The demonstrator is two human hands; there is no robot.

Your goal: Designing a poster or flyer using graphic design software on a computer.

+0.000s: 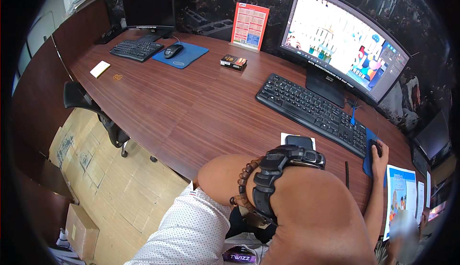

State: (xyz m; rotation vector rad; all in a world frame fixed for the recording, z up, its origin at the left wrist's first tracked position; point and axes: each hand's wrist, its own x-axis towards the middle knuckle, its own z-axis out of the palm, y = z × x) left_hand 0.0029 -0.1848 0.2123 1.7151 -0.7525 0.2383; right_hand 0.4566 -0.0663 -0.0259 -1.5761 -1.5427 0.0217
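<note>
My right hand (379, 157) rests over a black computer mouse (373, 149) on a blue mouse pad (368, 165) at the desk's right side. My left arm is bent, its elbow at the front edge of the desk. Close to the camera, my left hand (318, 207) looms large, with its fingers hidden. A black watch (266, 181) and a brown bead bracelet (246, 176) circle that wrist. Behind it lies a dark phone (298, 141) on a white sheet. A black keyboard (311, 114) stands before a lit curved monitor (342, 44) showing colourful graphics.
A thin black pen (347, 174) and printed papers (401, 193) lie at the right, near a blurred shape. Farther left are a small box (234, 62), a second keyboard (136, 49), a dark monitor (148, 3) and yellow notes (100, 69). A chair (108, 121) stands beside the desk.
</note>
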